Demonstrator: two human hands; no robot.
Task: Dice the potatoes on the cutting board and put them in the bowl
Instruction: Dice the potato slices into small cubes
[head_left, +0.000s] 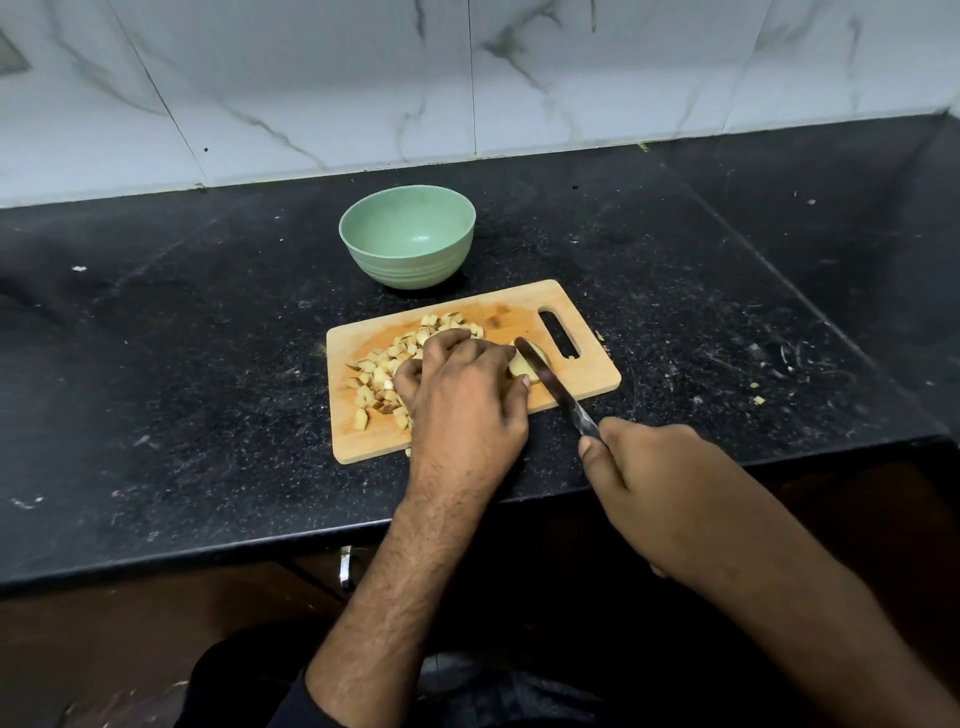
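Note:
A wooden cutting board (587, 376) lies on the black counter. Several diced potato cubes (376, 371) are spread over its left and middle. My left hand (465, 395) curls over an uncut potato piece (522, 366) near the board's middle and holds it down. My right hand (660, 493) grips the handle of a knife (550, 387), whose blade rests against the right side of that piece. A green bowl (408, 236) with nothing in it stands behind the board.
The black counter (182, 338) has scattered crumbs and scuff marks. A marble-tiled wall (467, 78) rises behind it. The counter's front edge runs just below the board. A small metal handle (344, 569) shows under the edge.

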